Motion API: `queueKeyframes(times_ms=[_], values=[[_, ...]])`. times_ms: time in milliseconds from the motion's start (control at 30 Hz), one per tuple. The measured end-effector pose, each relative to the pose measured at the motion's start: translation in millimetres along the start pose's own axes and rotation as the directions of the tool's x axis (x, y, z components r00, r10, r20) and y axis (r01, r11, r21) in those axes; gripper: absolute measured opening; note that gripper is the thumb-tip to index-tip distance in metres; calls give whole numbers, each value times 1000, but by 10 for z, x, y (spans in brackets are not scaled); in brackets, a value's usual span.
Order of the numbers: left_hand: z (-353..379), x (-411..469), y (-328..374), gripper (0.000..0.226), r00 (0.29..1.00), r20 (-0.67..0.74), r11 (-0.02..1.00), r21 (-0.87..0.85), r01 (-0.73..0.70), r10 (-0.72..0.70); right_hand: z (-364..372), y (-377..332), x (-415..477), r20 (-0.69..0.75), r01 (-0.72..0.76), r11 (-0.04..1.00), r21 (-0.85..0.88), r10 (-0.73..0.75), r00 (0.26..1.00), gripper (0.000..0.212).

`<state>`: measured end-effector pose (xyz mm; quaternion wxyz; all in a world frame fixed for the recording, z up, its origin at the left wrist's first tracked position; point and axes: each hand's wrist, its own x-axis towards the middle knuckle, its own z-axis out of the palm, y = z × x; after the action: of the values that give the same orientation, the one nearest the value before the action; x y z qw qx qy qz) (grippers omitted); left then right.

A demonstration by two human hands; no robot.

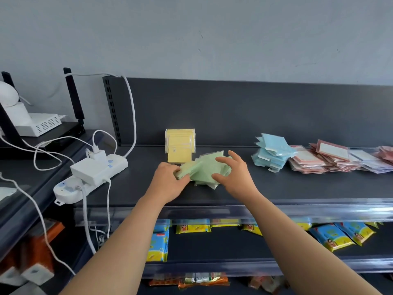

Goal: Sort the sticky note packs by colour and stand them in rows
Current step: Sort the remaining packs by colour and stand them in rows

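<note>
A loose heap of green sticky note packs (205, 172) lies in the middle of the dark shelf (276, 188). My left hand (168, 183) grips the heap's left side, thumb on top. My right hand (235, 173) curls over its right side, fingers and thumb round the packs. Behind the heap, yellow packs (180, 145) stand upright in a row against the back panel. To the right lies a pile of blue packs (272, 153), then a spread of pink packs (325, 159) lying flat.
A white power strip (85, 179) with plugs and cables sits at the shelf's left end. A router with black antennas (73, 96) stands further left. The lower shelf holds blue and yellow snack packets (338, 235). A clear price rail (297, 210) runs along the front edge.
</note>
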<state>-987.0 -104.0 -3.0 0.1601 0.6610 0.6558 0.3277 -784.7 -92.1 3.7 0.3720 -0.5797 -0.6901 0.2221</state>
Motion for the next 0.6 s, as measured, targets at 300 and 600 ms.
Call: queueKeyframes(times_ms=[300,600], values=[[-65,-57,0,91,990,122,998,12,65,-66,-12,-111,103,76,70,993,-93,-63,995,36],[-39,-16,78,46,944,114,913,-243,329,-310,103,-127,129,184,94,965,-245,-48,982,38]])
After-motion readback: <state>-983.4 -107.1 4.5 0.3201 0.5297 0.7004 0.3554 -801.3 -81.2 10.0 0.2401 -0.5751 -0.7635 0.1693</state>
